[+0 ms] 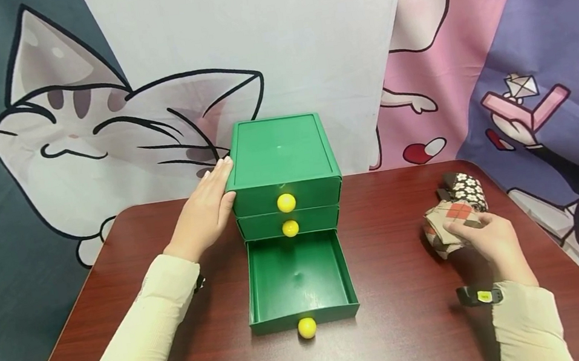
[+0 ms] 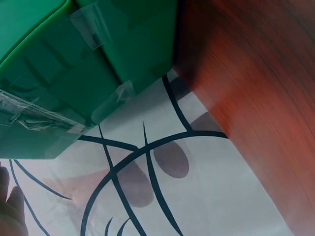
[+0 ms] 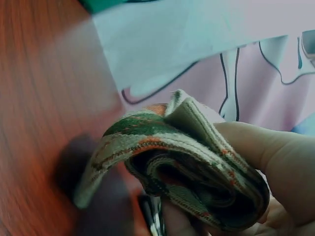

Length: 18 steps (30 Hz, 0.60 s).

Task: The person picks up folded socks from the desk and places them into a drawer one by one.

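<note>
A green drawer cabinet [image 1: 280,151] with yellow knobs stands at the table's back middle. Its bottom drawer [image 1: 299,283] is pulled out with nothing inside; the two upper drawers are closed. My left hand [image 1: 203,213] rests along the cabinet's left top edge, fingers extended. In the left wrist view, the cabinet side [image 2: 49,83] fills the upper left and the fingertips [image 2: 15,211] barely show. At the table's right, my right hand [image 1: 498,244] pinches a rolled beige argyle sock bundle [image 1: 446,224]. The right wrist view shows the rolled sock layers [image 3: 197,167] against the thumb.
A black bundle with white flowers [image 1: 468,190], sock-like, lies just behind the argyle one near the table's right edge. The reddish-brown table [image 1: 395,313] ends at a cartoon-printed cloth backdrop [image 1: 327,47].
</note>
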Motion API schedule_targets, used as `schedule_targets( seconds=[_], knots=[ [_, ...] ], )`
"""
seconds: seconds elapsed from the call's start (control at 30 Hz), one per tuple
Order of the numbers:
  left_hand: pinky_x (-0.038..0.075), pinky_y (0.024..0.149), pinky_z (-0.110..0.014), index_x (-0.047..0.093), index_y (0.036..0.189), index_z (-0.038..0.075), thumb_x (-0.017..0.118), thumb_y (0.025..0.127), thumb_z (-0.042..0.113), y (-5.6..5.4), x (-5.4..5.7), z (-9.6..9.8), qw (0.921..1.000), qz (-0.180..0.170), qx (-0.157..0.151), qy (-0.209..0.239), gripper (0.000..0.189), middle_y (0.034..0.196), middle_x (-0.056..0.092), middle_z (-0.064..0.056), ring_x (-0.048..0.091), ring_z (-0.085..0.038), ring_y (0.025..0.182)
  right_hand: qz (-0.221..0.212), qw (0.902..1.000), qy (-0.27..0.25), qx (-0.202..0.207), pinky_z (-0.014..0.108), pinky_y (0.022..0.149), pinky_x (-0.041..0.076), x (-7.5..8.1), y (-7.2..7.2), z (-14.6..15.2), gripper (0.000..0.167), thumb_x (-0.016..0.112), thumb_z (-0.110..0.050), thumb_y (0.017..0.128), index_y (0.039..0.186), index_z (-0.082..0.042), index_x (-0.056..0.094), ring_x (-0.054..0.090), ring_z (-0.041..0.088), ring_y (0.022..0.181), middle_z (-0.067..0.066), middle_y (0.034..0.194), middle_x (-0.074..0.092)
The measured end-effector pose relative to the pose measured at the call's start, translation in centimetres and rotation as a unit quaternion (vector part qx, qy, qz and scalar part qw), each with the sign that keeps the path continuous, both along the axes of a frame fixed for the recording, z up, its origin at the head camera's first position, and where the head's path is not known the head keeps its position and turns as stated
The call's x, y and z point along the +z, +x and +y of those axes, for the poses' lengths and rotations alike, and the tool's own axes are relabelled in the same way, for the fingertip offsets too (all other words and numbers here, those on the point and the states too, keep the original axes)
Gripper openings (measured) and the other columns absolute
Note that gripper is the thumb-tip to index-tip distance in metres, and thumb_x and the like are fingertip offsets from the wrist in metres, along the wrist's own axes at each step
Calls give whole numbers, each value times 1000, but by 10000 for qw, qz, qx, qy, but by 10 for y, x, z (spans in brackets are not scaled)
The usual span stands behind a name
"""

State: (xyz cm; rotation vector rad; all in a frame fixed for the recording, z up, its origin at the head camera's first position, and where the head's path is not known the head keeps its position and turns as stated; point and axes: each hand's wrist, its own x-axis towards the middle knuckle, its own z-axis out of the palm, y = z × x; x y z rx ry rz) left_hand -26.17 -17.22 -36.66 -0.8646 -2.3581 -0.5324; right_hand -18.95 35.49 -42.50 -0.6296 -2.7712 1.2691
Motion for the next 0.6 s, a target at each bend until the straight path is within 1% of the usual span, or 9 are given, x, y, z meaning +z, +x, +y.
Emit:
schedule_targets(
  seconds=[0.1, 0.13, 0.17, 0.23, 0.3, 0.33, 0.37, 0.47, 0.6],
  knots=[
    [21, 126, -42, 33, 156, -4, 33, 112, 34, 0, 0, 0, 10000, 12, 1, 6, 58, 160, 37, -18, 33, -30, 149, 71, 9999, -33, 72, 35, 84, 48, 5, 0, -7, 87, 71, -52, 90, 145, 10, 45, 51, 37, 117, 31, 135, 54],
    [21, 126, -42, 33, 156, -4, 33, 112, 34, -1, 0, 0, 10000, 17, 5, 5, 58, 160, 37, -18, 33, -30, 149, 75, 9999, -81, 88, 39, 88, 48, 6, 0, -10, 90, 71, -53, 90, 147, 11, 42, 49, 38, 121, 32, 140, 51],
    [21, 126, -42, 33, 156, -4, 33, 112, 35, -1, 0, 0, 10000, 25, 7, 3, 58, 160, 37, -19, 33, -31, 149, 108, 9998, -102, 89, 40, 89, 48, 8, 0, -13, 89, 71, -53, 90, 147, 10, 42, 49, 37, 122, 32, 141, 51],
    [21, 126, -42, 33, 156, -4, 33, 112, 34, -1, 0, 0, 10000, 29, 15, -13, 58, 160, 37, -19, 33, -31, 149, 208, 9997, -107, 73, 37, 88, 49, 10, -1, -18, 87, 72, -52, 90, 146, 8, 45, 50, 35, 121, 30, 140, 53],
    [21, 126, -43, 33, 156, -4, 35, 112, 32, -1, 0, 0, 10000, 14, 23, -38, 57, 160, 37, -18, 33, -30, 149, 371, 9993, 7, 57, 28, 80, 48, 11, -1, -24, 82, 73, -52, 89, 142, 6, 51, 54, 31, 114, 27, 132, 59],
    [21, 126, -43, 33, 156, -3, 37, 112, 31, -1, 1, -1, 10000, 9, 28, -58, 56, 160, 37, -18, 33, -30, 149, 446, 9990, 60, 66, 25, 77, 47, 11, -2, -27, 81, 73, -52, 89, 141, 6, 52, 55, 29, 111, 26, 129, 61],
    [22, 125, -44, 33, 156, -3, 38, 111, 29, -1, 1, -1, 10000, 13, 31, -79, 55, 160, 37, -18, 33, -30, 149, 543, 9985, 86, 53, 22, 72, 46, 12, -2, -30, 76, 74, -51, 88, 137, 4, 56, 56, 26, 106, 24, 123, 64],
    [23, 125, -46, 33, 156, -3, 43, 110, 24, 0, 2, -2, 9999, 13, 67, -154, 55, 160, 37, -17, 33, -30, 149, 760, 9969, 154, 117, 17, 68, 46, 14, -1, -39, 72, 76, -50, 88, 134, 3, 60, 59, 15, 95, 20, 116, 68],
    [22, 125, -45, 34, 156, -3, 45, 109, 23, 0, 3, -2, 9997, 22, 87, -209, 55, 160, 37, -18, 33, -31, 149, 1003, 9948, -46, 189, 14, 65, 48, 18, 0, -51, 65, 79, -45, 87, 130, 1, 63, 58, -2, 78, 10, 105, 71]
  ],
)
